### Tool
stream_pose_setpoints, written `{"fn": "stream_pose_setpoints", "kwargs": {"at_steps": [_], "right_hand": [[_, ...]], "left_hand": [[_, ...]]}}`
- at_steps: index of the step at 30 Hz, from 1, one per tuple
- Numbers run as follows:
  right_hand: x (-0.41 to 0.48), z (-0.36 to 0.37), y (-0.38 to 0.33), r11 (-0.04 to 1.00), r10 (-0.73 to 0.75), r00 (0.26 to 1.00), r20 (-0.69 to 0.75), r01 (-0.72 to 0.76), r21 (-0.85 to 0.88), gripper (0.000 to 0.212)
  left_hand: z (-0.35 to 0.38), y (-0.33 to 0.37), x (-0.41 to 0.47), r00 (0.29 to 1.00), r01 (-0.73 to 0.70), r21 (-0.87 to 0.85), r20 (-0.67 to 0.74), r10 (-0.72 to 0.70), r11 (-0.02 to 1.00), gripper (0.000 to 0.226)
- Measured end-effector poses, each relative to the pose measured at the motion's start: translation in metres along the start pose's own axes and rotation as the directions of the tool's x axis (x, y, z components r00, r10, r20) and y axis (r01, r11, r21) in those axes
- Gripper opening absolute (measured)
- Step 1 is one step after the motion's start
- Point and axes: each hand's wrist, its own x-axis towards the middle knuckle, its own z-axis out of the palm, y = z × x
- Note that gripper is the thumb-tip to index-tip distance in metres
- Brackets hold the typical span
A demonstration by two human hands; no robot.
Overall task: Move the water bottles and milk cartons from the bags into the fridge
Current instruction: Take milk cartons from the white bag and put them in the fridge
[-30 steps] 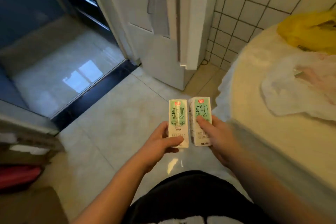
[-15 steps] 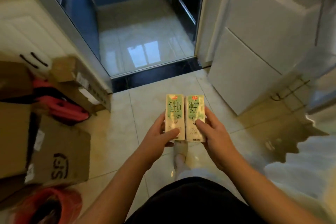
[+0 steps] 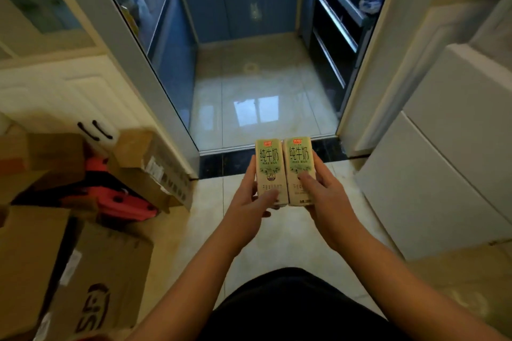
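Two slim rectangular milk cartons, matte pale-green card with green characters and a small red tab at the top, stand upright side by side and touching, held out over the glossy beige floor tiles. The left hand clasps the left carton, its thumb across the lower front and its fingers wrapped around the outer edge; the right hand grips the right carton the same way. Brown corrugated cardboard boxes lie at the left, a smooth white fridge at the right. Compared with half a second ago, the kitchen doorway now sits straight ahead, the cartons nearer its dark threshold.
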Motion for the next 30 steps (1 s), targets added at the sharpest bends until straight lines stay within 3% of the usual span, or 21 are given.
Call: {"fn": "stream_pose_setpoints", "kwargs": {"at_steps": [9, 15, 20, 30], "right_hand": [[0.087, -0.047, -0.038, 0.998, -0.066, 0.983, -0.17, 0.066, -0.004, 0.056], [0.153, -0.083, -0.063, 0.982, -0.182, 0.912, -0.367, 0.15, -0.113, 0.067], [0.206, -0.116, -0.099, 0.969, -0.249, 0.811, -0.53, 0.211, -0.131, 0.067], [0.249, -0.183, -0.163, 0.936, -0.353, 0.588, -0.727, 0.216, -0.279, 0.066]], "left_hand": [[0.024, 0.039, 0.131, 0.982, -0.085, -0.1, 0.158, 0.1, 0.991, 0.061], [0.055, 0.075, 0.242, 0.921, -0.036, -0.237, 0.368, 0.124, 0.971, 0.05], [0.09, 0.115, 0.333, 0.816, -0.075, -0.229, 0.546, 0.192, 0.971, 0.051], [0.183, 0.191, 0.445, 0.522, -0.189, -0.206, 0.807, 0.276, 0.96, 0.042]]}}
